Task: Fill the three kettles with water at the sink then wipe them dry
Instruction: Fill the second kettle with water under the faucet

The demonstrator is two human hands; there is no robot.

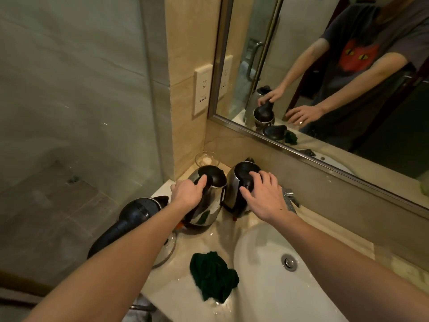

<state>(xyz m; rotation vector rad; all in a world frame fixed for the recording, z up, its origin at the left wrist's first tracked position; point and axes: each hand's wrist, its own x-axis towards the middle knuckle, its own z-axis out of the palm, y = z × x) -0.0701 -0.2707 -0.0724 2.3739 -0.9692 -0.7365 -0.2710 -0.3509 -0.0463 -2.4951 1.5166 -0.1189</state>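
Note:
Three steel kettles with black lids and handles stand in a row on the wet marble counter left of the white sink (262,296). My left hand (188,192) grips the handle of the middle kettle (209,205), thumb on its lid. My right hand (264,196) rests on the lid and handle top of the far kettle (234,194), fingers spread and slightly bent. The near kettle (139,217) sits at the counter's left edge, partly hidden by my left forearm. A crumpled dark green cloth (212,276) lies on the counter at the basin's rim.
A chrome tap (290,198) stands behind the basin, past my right hand. A small glass dish (206,160) sits in the back corner. A wall socket (203,90) is above it. The mirror (336,77) runs along the back wall. The counter drops off on the left.

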